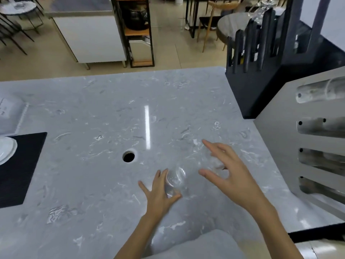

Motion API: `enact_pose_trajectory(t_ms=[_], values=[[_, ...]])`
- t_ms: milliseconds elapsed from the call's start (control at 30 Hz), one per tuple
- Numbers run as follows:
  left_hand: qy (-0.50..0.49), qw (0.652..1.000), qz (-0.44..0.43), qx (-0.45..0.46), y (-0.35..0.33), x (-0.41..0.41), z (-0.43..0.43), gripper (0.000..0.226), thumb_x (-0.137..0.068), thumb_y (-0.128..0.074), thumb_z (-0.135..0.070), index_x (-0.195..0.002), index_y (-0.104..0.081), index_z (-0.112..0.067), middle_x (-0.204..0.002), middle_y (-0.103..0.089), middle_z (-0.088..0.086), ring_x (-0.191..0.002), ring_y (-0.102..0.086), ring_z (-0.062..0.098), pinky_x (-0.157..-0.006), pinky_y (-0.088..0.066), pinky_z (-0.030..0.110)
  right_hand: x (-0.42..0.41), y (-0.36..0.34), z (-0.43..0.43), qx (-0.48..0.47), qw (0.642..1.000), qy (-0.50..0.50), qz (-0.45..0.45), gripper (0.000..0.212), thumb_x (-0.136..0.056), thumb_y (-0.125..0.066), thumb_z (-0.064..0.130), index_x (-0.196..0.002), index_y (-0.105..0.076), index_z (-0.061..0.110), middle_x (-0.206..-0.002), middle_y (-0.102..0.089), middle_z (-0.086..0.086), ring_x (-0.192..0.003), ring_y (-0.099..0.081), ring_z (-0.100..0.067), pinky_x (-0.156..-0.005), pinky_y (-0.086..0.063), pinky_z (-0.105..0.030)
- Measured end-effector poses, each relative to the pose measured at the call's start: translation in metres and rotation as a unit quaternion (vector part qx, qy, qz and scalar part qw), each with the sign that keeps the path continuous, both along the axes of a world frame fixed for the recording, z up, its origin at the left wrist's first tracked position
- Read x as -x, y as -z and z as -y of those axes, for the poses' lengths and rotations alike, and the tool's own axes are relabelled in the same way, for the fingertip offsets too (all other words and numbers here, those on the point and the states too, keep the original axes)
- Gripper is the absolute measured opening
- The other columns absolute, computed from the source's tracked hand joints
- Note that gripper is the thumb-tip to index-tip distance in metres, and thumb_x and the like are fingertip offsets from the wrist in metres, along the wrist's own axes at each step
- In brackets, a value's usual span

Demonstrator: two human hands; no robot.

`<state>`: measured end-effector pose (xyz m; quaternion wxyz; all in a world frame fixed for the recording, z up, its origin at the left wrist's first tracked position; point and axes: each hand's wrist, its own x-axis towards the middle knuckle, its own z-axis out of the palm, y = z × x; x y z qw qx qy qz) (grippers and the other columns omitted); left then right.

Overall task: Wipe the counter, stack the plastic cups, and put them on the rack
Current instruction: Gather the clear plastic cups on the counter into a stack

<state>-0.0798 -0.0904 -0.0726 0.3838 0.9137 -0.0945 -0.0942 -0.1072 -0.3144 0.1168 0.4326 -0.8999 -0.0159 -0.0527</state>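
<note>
Left hand (158, 193) grips plastic cup (175, 181), base up, axis near upright. Right hand (231, 171) fingers (210, 145) spread over second cup (214, 162)

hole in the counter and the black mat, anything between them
Nothing in the head view: only bare counter runs between the hole and the black mat.

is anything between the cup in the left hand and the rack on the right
Only the right hand and the second cup under it lie between the clear cup gripped by the left hand and the rack. Nothing else visible stands on that stretch of counter.
</note>
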Motion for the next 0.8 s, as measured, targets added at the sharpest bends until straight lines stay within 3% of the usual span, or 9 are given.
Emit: enact_pose_trajectory(t_ms=[100, 233, 333, 433, 500, 600, 700, 733, 800], values=[[0.001, 0.999, -0.028, 0.017, 0.004, -0.004, 0.005, 0.128, -0.069, -0.064, -0.077, -0.159, 0.013, -0.028, -0.164, -0.015, -0.015, -0.151, -0.007, -0.005, -0.099, 0.047, 0.042, -0.018, 0.025, -0.031, 0.068, 0.992, -0.09, -0.05, 0.065, -0.088, -0.071, 0.038, -0.146, -0.043, 0.042, -0.145, -0.042, 0.007, -0.134, -0.043, -0.009, -0.107, -0.039, -0.026], [0.085, 0.996, 0.002, -0.019, 0.011, -0.003, -0.006, 0.133, -0.07, -0.062, -0.078, -0.146, 0.04, -0.039, -0.17, 0.005, -0.005, -0.157, 0.01, 0.012, -0.105, 0.043, 0.045, -0.024, 0.069, -0.056, 0.163, 0.968, -0.14, -0.127, 0.064, -0.091, -0.065, 0.024, -0.149, -0.039, 0.036, -0.158, -0.029, 0.002, -0.14, -0.036, -0.022, -0.11, -0.036, -0.034], [0.061, 0.998, -0.004, -0.009, 0.008, -0.005, -0.002, 0.119, -0.072, -0.057, -0.082, -0.158, 0.01, -0.035, -0.169, -0.002, -0.013, -0.156, 0.012, 0.01, -0.109, 0.038, 0.048, -0.034, 0.075, -0.053, 0.178, 0.953, -0.188, -0.157, 0.072, -0.087, -0.06, 0.051, -0.152, -0.029, 0.043, -0.164, -0.022, 0.004, -0.15, -0.017, -0.021, -0.121, -0.011, -0.044], [0.038, 0.998, 0.032, 0.047, 0.003, -0.002, 0.01, 0.094, -0.072, -0.053, -0.084, -0.15, -0.013, -0.052, -0.156, -0.017, -0.037, -0.153, 0.006, -0.008, -0.115, 0.034, 0.04, -0.057, 0.069, -0.032, 0.193, 0.97, -0.135, -0.061, 0.069, -0.088, -0.055, 0.059, -0.151, -0.035, 0.039, -0.163, -0.029, 0.002, -0.153, -0.007, -0.025, -0.12, -0.001, -0.05], [0.016, 0.995, 0.057, 0.078, 0.004, 0.001, 0.017, 0.084, -0.072, -0.059, -0.081, -0.143, -0.018, -0.063, -0.141, -0.019, -0.06, -0.141, 0.015, -0.027, -0.115, 0.03, 0.027, -0.077, 0.072, -0.007, 0.246, 0.968, -0.036, -0.031, 0.066, -0.093, -0.058, 0.049, -0.153, -0.034, 0.035, -0.164, -0.024, -0.004, -0.153, -0.004, -0.033, -0.12, -0.002, -0.053], [-0.014, 0.995, 0.03, 0.094, 0.012, 0.003, 0.026, 0.089, -0.071, -0.071, -0.071, -0.138, -0.013, -0.073, -0.138, -0.016, -0.063, -0.132, 0.011, -0.037, -0.123, -0.003, 0.045, -0.092, 0.087, 0.026, 0.293, 0.945, 0.039, -0.139, 0.071, -0.096, -0.062, 0.036, -0.157, -0.025, 0.032, -0.167, -0.008, -0.007, -0.15, 0.002, -0.038, -0.119, -0.019, -0.056], [-0.049, 0.995, -0.003, 0.091, 0.021, 0.006, 0.029, 0.099, -0.067, -0.077, -0.067, -0.138, -0.008, -0.076, -0.141, -0.012, -0.06, -0.144, 0.001, -0.02, -0.117, -0.025, 0.039, -0.081, 0.095, 0.049, 0.212, 0.971, 0.019, -0.105, 0.059, -0.097, -0.063, 0.024, -0.151, -0.038, 0.032, -0.161, -0.025, -0.002, -0.144, -0.014, -0.029, -0.101, -0.047, -0.048], [-0.053, 0.994, -0.008, 0.093, 0.022, 0.007, 0.03, 0.1, -0.066, -0.078, -0.067, -0.14, -0.011, -0.073, -0.142, -0.018, -0.056, -0.148, -0.011, -0.009, -0.116, -0.033, 0.038, -0.075, 0.091, 0.056, 0.177, 0.98, 0.02, -0.094, 0.057, -0.098, -0.063, 0.025, -0.15, -0.04, 0.033, -0.158, -0.033, 0.001, -0.14, -0.021, -0.025, -0.102, -0.047, -0.045], [-0.049, 0.994, 0.002, 0.098, 0.024, 0.007, 0.031, 0.092, -0.066, -0.082, -0.061, -0.14, -0.028, -0.061, -0.136, -0.04, -0.04, -0.135, -0.041, -0.007, -0.094, -0.05, 0.027, -0.064, 0.074, 0.066, 0.104, 0.991, 0.043, -0.069, 0.057, -0.096, -0.065, 0.032, -0.148, -0.044, 0.032, -0.152, -0.043, 0.005, -0.137, -0.032, -0.023, -0.104, -0.045, -0.042]])
